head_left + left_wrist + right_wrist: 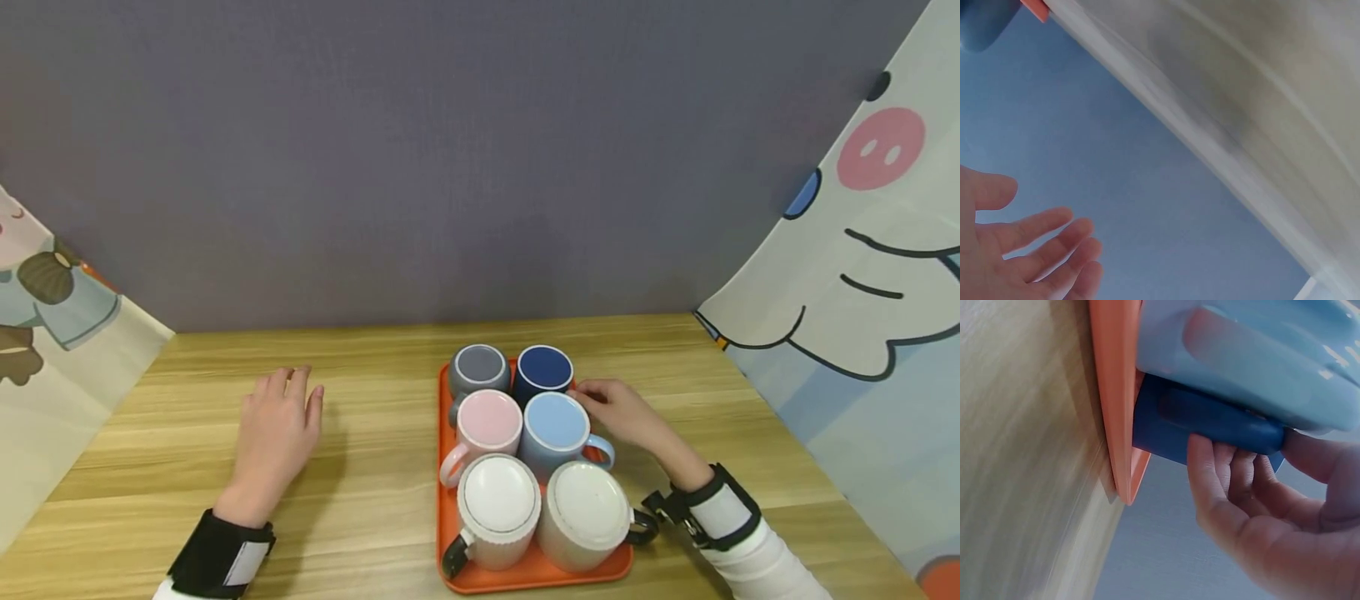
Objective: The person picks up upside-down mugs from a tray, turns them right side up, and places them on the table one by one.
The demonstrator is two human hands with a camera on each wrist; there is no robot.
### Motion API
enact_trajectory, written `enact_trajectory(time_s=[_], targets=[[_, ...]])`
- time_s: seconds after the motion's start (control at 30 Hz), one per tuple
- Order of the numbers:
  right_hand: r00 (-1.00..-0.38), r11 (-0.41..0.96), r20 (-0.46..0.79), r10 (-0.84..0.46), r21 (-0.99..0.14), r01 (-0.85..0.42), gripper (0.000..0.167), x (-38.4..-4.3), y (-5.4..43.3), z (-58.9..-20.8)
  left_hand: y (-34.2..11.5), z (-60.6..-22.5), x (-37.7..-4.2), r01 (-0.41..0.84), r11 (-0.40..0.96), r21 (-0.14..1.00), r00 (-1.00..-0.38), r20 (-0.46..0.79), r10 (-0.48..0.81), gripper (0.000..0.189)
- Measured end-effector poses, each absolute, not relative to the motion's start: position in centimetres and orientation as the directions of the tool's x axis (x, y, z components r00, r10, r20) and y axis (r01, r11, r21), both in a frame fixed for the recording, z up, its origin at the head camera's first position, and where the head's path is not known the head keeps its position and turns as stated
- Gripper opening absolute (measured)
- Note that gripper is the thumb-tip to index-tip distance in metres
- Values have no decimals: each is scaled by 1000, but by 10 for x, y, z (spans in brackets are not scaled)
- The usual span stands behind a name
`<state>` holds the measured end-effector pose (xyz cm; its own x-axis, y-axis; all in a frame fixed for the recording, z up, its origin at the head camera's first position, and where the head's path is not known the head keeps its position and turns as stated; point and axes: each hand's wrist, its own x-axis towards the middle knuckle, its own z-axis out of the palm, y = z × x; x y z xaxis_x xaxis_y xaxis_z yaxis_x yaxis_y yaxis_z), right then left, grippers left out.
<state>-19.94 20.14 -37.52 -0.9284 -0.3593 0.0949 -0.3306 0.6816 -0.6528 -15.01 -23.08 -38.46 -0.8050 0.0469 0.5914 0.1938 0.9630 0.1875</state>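
Note:
Upside-down mugs stand in pairs on an orange tray point(445, 550). At the back right of the tray is a dark blue mug point(545, 368), whose handle point(1229, 422) my right hand point(618, 410) grips with curled fingers and thumb, as the right wrist view shows. Left of it stands a grey mug point(480, 367). In the middle pair are a pink mug point(490, 418) and a light blue mug point(557, 422). Two whitish mugs with black handles, a ribbed mug point(499, 500) and a smooth mug point(585, 508), stand in front. My left hand point(273, 437) hovers left of the tray, fingers relaxed, holding nothing.
The wooden table point(375, 500) extends on both sides of the tray. A grey wall panel point(450, 167) rises behind it. Cartoon-printed sheets hang at the left side point(52, 333) and the right side point(862, 292).

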Motion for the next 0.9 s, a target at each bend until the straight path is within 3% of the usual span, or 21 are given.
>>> enact_trajectory(time_s=[0.43, 0.9], targets=[[-924, 614, 14, -383, -744, -265, 29, -203, 205, -377, -237, -381, -148, 185, 964, 191, -803, 596, 36, 35], [-929, 639, 0, -369, -726, -254, 29, -206, 203, -374, -238, -378, -149, 184, 960, 212, -811, 584, 27, 35]])
